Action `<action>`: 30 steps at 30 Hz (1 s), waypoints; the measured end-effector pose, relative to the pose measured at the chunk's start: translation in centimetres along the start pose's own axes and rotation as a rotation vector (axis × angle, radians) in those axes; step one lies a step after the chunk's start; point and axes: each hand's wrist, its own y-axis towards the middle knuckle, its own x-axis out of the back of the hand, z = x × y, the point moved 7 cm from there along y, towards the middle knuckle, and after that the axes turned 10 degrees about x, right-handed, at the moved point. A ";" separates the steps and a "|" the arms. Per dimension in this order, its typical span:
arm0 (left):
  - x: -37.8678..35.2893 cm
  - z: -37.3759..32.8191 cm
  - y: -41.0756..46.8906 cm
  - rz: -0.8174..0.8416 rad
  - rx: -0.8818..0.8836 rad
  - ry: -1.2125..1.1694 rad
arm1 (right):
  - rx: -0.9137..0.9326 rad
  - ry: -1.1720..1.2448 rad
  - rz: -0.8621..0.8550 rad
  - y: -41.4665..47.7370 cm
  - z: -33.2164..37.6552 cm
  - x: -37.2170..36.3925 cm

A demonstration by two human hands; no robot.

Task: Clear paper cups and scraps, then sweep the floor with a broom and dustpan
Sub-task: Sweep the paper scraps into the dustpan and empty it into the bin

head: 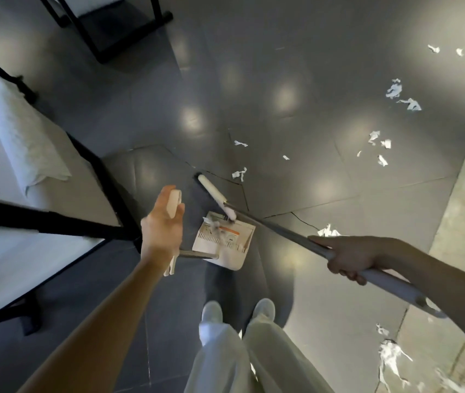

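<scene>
1. While the person is standing on a dark, glossy tile floor [296,66] that is mirroring round lights, the right grip [350,259] is wrapping tightly round the pole of the broom [271,225].
2. The white broom head is resting at the mouth of the dustpan [234,251], which is sitting on the floor just ahead of the white shoes [265,307].
3. The left grip [163,228] is holding the dustpan's upright handle.
4. Torn paper scraps [394,90] are lying in the pan and across the tiles to the right.
5. Black-framed seats with white cushions [27,137] are standing along the left.
</scene>
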 end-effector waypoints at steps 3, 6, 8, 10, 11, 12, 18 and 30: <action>0.4 -1.9 2.6 -0.022 -0.016 -0.004 | 0.068 -0.036 -0.069 1.1 3.1 3.4; 0.4 -3.7 5.8 -0.031 -0.035 -0.013 | 0.062 -0.016 -0.153 3.5 5.6 7.3; 0.2 -4.6 8.2 -0.033 -0.031 -0.025 | 0.057 -0.029 -0.187 5.5 7.4 9.8; -0.5 -5.4 10.6 -0.017 -0.030 -0.036 | 0.051 -0.019 -0.217 7.8 9.3 12.4; -0.9 -5.9 11.8 0.001 -0.021 -0.036 | 0.045 -0.008 -0.235 8.9 10.2 13.6; -1.4 -6.4 13.1 0.019 -0.009 -0.036 | 0.039 0.000 -0.250 10.2 11.1 14.8; -2.2 -8.9 21.3 0.072 -0.029 -0.002 | -0.010 -0.179 -0.287 18.9 16.5 20.6; -2.4 -12.0 27.0 0.151 -0.088 0.039 | -0.185 -0.066 0.019 17.2 15.1 14.2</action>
